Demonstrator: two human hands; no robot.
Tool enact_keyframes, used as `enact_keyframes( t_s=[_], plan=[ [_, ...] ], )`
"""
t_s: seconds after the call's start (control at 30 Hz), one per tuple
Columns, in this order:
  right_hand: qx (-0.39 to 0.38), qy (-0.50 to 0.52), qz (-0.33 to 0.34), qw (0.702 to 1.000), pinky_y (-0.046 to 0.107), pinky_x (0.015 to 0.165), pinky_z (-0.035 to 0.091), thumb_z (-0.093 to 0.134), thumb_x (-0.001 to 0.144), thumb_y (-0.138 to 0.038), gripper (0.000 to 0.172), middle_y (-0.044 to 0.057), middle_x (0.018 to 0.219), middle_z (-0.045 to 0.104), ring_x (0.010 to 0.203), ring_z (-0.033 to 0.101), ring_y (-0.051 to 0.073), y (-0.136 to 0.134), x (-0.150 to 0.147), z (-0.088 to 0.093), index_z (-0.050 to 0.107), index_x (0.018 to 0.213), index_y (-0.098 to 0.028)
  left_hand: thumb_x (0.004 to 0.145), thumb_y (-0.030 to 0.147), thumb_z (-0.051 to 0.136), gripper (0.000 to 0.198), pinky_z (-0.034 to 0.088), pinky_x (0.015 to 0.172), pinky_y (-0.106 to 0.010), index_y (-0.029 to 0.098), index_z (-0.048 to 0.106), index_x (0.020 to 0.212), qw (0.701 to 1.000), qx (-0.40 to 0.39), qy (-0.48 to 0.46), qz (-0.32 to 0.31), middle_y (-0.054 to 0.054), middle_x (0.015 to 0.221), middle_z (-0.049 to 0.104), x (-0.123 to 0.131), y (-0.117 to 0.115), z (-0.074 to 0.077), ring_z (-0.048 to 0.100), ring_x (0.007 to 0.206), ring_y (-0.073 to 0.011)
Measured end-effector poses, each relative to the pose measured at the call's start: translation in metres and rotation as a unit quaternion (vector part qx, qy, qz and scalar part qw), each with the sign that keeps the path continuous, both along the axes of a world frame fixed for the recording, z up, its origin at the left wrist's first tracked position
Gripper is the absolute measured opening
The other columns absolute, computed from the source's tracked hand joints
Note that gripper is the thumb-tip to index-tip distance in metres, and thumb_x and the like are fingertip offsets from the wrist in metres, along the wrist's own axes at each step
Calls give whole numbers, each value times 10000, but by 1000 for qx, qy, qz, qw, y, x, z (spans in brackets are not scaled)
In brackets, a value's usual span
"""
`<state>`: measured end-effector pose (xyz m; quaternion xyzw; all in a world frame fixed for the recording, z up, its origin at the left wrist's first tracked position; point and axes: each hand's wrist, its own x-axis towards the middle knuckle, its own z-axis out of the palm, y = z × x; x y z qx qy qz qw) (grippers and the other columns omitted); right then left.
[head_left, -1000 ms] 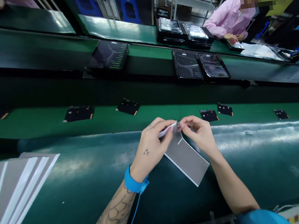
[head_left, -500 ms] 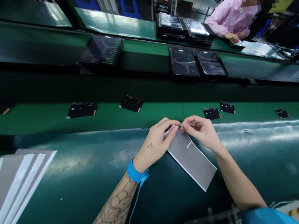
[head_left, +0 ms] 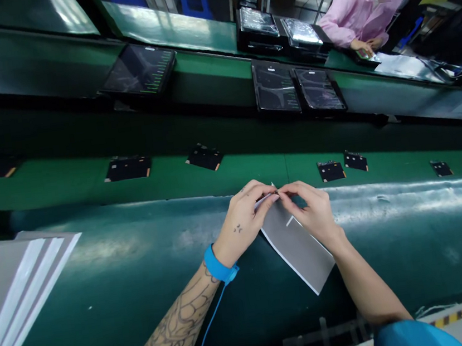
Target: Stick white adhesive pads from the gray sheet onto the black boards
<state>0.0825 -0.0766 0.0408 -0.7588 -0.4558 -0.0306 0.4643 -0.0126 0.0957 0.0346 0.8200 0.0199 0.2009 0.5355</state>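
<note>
A grey sheet with white edges and one short white strip point(head_left: 301, 248) slants down from between my hands over the green mat. My left hand point(head_left: 247, 216), with a blue wrist strap point(head_left: 220, 265) and cord, grips the sheet's upper end between thumb and fingers. Beside it my right hand point(head_left: 311, 208) is closed in a pinch at the same upper end, fingertips almost touching the left ones. Whatever lies between the right fingertips is too small to make out. At the left, several more grey sheets with white strips point(head_left: 26, 288) lie fanned out.
Beyond the mat point(head_left: 155, 311), a green belt carries several black flat boards point(head_left: 204, 158). Further back, black trays with dark panels point(head_left: 275, 89) stand on a second line. A person in a pink sleeve point(head_left: 341, 22) works at the far right. Tape strips point(head_left: 324, 335) mark the near edge.
My right fingertips have moved slightly left, closer to the left ones. The boards on the near belt have shifted a little right; the trays behind appear further left as the view turned slightly.
</note>
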Motion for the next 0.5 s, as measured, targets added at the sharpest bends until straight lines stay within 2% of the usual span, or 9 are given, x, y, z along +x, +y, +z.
enact_keyframes(
  t_s=[0.3, 0.5],
  plan=[
    [-24, 73, -3, 997, 307, 790, 643, 629, 1074, -261, 107, 22, 960, 762, 830, 734, 162, -4, 4, -4, 727, 1044, -230, 1088, 233, 588, 175, 565, 812, -315, 198, 760, 1083, 1000, 10, 11, -9, -63, 1007, 728, 1, 0, -1, 701, 902, -186],
    [-55, 105, 41, 992, 268, 788, 633, 626, 1045, -225, 86, 20, 959, 741, 835, 718, 143, -17, 14, -10, 708, 1021, -213, 1096, 292, 586, 206, 516, 767, -291, 201, 765, 1048, 998, -2, 49, -40, -53, 992, 724, 3, -7, -15, 684, 874, -178]
  ],
)
